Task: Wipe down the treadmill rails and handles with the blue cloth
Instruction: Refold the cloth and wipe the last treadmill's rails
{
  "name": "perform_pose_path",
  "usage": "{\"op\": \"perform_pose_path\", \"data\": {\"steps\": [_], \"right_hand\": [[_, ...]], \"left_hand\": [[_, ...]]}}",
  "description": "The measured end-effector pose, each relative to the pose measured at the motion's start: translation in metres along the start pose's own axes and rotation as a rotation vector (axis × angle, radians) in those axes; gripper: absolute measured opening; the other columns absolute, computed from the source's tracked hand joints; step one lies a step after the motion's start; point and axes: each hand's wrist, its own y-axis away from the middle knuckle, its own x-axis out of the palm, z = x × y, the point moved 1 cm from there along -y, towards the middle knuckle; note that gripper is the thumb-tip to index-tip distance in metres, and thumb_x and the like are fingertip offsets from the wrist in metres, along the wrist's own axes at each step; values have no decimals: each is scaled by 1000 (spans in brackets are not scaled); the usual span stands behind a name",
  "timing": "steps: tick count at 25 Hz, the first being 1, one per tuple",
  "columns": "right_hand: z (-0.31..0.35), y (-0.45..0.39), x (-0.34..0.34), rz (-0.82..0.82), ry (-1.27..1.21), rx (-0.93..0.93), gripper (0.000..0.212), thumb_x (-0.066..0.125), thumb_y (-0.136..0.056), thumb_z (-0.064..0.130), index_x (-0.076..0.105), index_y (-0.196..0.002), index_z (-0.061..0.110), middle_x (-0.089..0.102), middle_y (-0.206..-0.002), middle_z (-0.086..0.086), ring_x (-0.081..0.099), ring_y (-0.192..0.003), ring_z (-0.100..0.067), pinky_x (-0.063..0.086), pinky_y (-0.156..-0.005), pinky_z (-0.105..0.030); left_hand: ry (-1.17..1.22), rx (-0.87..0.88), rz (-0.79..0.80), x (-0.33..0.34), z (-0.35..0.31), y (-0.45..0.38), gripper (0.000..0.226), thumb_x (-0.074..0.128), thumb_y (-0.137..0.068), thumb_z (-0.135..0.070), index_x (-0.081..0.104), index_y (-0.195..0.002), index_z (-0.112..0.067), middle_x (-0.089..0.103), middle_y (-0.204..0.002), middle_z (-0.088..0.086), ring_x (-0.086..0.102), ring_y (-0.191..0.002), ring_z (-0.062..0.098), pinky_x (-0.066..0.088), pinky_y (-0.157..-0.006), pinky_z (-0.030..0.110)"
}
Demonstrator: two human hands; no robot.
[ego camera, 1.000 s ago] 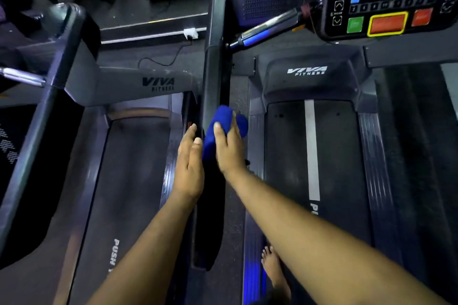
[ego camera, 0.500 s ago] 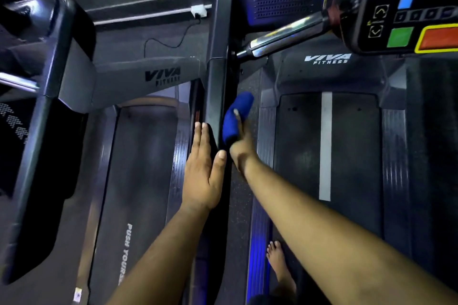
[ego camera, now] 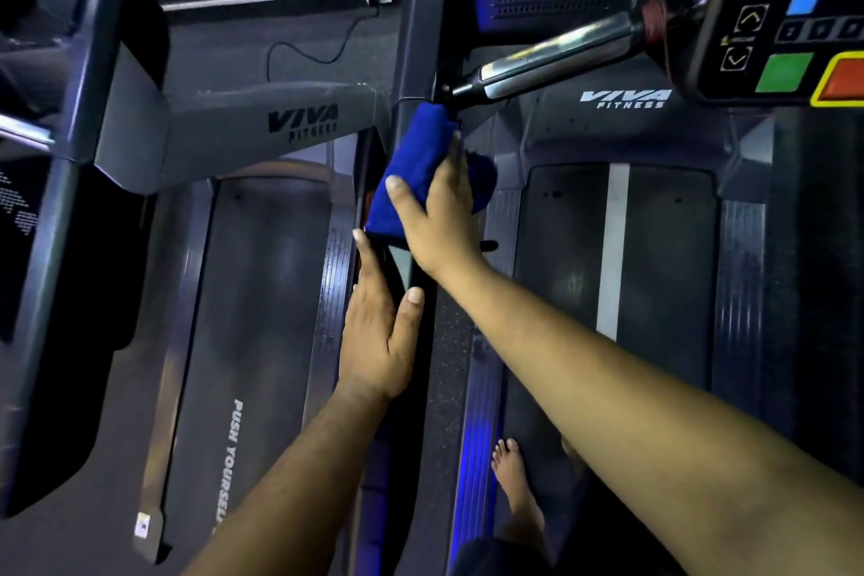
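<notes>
Cloth sits wrapped over the dark side rail, just near of where the chrome handle joins it. Our right hand has it: thumb curled onto the left face of the cloth, fingers folded round the right side, so the rail is clamped through the fabric.

Key relation: the rail's long axis runs near-to-far, almost straight away from us, and the cloth lies far of our wrist on that same line. So we slide along the axis, no sideways reach needed. Far end of the cloth is touching or nearly touching the handle joint; can't tell which.

Our left hand is on the same rail, near of the cloth, fingers straight and flat along the left face, thumb across the top. It holds nothing; it looks like it's just steadying. Its fingertips end just beside the cloth's near edge. The right hand is the nearer one to both the joint and the handle.

Room to move:
- Far: the rail carries on past the joint, but the handle branches off right there, so we judge a straight push would snag on the joint.
- Right: the handle runs off far-right toward the console, open along its length, with the belt below.
- Left: the grey neighbouring treadmill arm comes in close to the rail, so it's tight on that side.
- Near: blocked by our left hand unless we lift it.

Our call: next is either the handle or a pull back along the rail.
</notes>
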Motion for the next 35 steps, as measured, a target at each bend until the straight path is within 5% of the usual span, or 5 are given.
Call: {"op": "perform_pose_path", "data": {"steps": [8, 14, 19, 27, 35], "right_hand": [[-22, -25, -8, -18, -385, 351, 64, 44, -96, 58, 48, -140, 11, 61, -113, -1, 59, -104, -18, 43, -82, -15], [-25, -9, -3, 53, -299, -70, 72, 52, -92, 46, 34, -150, 9, 41, -154, -10, 36, -144, -20, 24, -121, -35], [-26, -5, -11, -30, -450, 312, 45, 46, -101, 48, 55, -127, 13, 60, -95, 2, 58, -80, -9, 43, -67, -11], [-11, -3, -13, -59, -285, 144, 69, 51, -87, 57, 49, -141, 13, 58, -135, -5, 54, -123, -18, 40, -105, -23], [-62, 123, 10, 107, -495, 447, 58, 33, -100, 60, 48, -139, 21, 62, -119, -2, 59, -109, -17, 43, -95, -29]], "left_hand": [[-5, -11, 11, 1, -3, 0, 77, 27, -98, -52, 1, -158, -12, 0, -166, -7, 3, -151, -1, 14, -122, 29], [21, -3, 9, 1, -2, -2, 78, 27, -98, -52, 3, -158, -9, 1, -165, -5, 3, -151, 1, 12, -122, 22], [31, -7, 2, 1, -3, 1, 78, 26, -98, -52, 0, -158, -9, -1, -165, -6, 0, -151, -1, 8, -121, 19], [200, -20, -29, 2, 7, -1, 78, 25, -96, -54, 1, -157, -12, -3, -165, -5, -2, -151, 1, 5, -123, 23], [159, -49, -73, 0, 27, 51, 75, 24, -95, -55, 15, -157, -13, 6, -166, -2, 3, -148, -4, 5, -118, 15]]}}
